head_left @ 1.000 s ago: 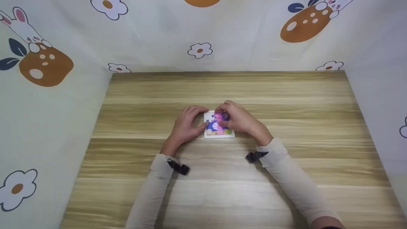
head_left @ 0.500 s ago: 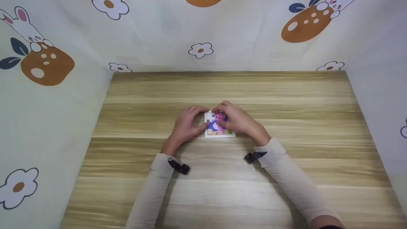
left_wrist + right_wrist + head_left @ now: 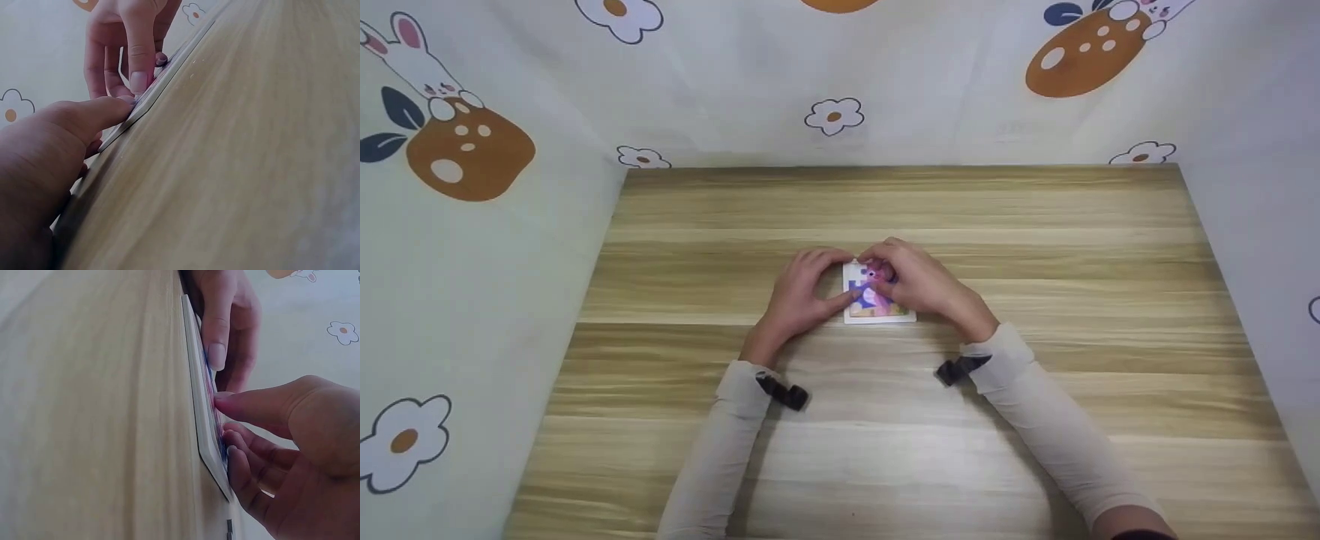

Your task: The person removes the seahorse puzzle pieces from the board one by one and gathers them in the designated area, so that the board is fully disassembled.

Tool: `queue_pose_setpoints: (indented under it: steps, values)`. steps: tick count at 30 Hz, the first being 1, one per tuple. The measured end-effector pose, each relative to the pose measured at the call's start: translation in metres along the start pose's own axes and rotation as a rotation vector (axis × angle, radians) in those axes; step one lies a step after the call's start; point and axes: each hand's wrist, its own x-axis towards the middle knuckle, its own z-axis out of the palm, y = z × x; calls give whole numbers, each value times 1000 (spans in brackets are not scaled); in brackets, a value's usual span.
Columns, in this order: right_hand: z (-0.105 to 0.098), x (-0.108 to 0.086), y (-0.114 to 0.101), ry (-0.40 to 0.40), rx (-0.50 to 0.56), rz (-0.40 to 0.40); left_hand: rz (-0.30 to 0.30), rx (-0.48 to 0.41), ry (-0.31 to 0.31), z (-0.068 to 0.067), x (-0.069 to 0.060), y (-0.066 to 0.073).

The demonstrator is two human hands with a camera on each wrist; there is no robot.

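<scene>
A small square jigsaw puzzle (image 3: 877,309) with a white border lies flat on the table, showing a pink and blue cartoon picture. White backing shows at the picture's upper left. My left hand (image 3: 801,292) grips the puzzle's left side, thumb over the picture and fingertips by the far left corner. My right hand (image 3: 924,281) has its thumb on the middle of the picture and its curled fingers at the far edge, covering the upper right part. In the right wrist view, the board (image 3: 197,394) appears edge-on, with right fingertips (image 3: 232,451) against its picture side.
The wood-grain table (image 3: 885,435) extends around the puzzle on all sides. Pale cloth walls (image 3: 735,90) with flowers, rabbits and orange fruit rise at the back, left and right. A small black camera is strapped at each cuff.
My right hand has shifted slightly left across the top of the picture, its fingertips nearing the left fingertips. The left thumb has edged slightly right. The board stays in nearly the same place.
</scene>
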Motion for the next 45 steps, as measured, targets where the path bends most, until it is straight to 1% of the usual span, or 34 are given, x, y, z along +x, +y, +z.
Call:
queue_pose_setpoints:
  steps: [5, 8, 12, 15, 18, 22, 26, 40, 45]
  values:
    - [-2, -3, -5, 32, -62, 39, -5, 6, -6, 0, 0, 1]
    - [-2, -3, -8, 42, -87, 45, -9, 10, -11, -1, 0, 1]
    - [-2, -3, -9, 34, -78, 48, -21, 5, -22, -1, -1, 2]
    - [0, -2, -7, 19, -42, 41, -26, 2, -25, -1, -1, 2]
    - [1, -2, -6, 9, -37, 31, -25, 4, -22, -1, -1, 2]
    - [2, -3, -5, 11, -90, 17, -17, 7, -18, -1, 0, 2]
    - [2, -3, -4, 1, -114, -10, -7, -2, -12, -1, 0, 2]
    - [1, 0, 4, -23, -62, -32, -5, 1, -13, -1, -1, 1]
    - [2, 1, 7, -12, -28, -37, -5, -7, -12, -1, -1, 2]
